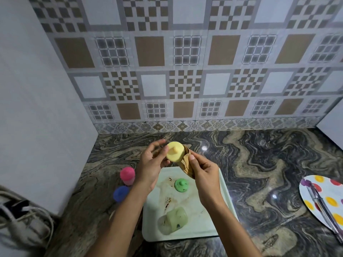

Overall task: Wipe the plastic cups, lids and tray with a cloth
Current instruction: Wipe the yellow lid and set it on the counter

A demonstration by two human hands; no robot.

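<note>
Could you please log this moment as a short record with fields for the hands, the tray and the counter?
left hand: steadies yellow lid
right hand: holds brown cloth against the lid
tray: stained; green lid and a clear cup on its side
counter, left of tray: pink cup, blue cup
counter, right: dotted plate

My left hand (150, 167) props the yellow lid (175, 152); my right hand (205, 175) presses the cloth (187, 164) against it, above the stained tray (225, 206) holding a green lid (181, 185) and cup (172, 221).
</note>
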